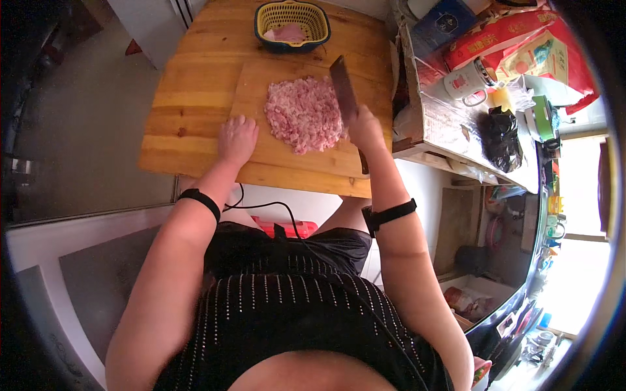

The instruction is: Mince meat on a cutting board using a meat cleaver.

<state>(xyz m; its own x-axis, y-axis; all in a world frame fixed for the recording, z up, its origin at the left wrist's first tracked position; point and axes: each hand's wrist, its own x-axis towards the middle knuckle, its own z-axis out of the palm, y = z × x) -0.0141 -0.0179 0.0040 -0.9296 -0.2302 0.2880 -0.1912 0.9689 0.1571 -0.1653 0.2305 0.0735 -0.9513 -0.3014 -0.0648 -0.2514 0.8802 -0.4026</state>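
My right hand (367, 129) grips a cleaver (344, 88), its dark blade at the right edge of a spread of chopped raw meat (305, 115). A dark handle end (363, 162) shows below that hand; I cannot tell whether it belongs to the cleaver. The pink, finely cut meat lies on a wooden cutting board (249, 83). My left hand (238, 139) rests on the board's left edge, apart from the meat, holding nothing. Beyond the board stands a yellow and dark blue colander basket (320, 29) with a pale pink piece of meat (287, 33) in it.
The board lies on a wooden table (190, 97). To the right, a cluttered counter (445, 127) holds a white mug (464, 80), a black plastic bag (503, 139) and red packaging (499, 41). A black cable (274, 203) hangs below the table's front edge.
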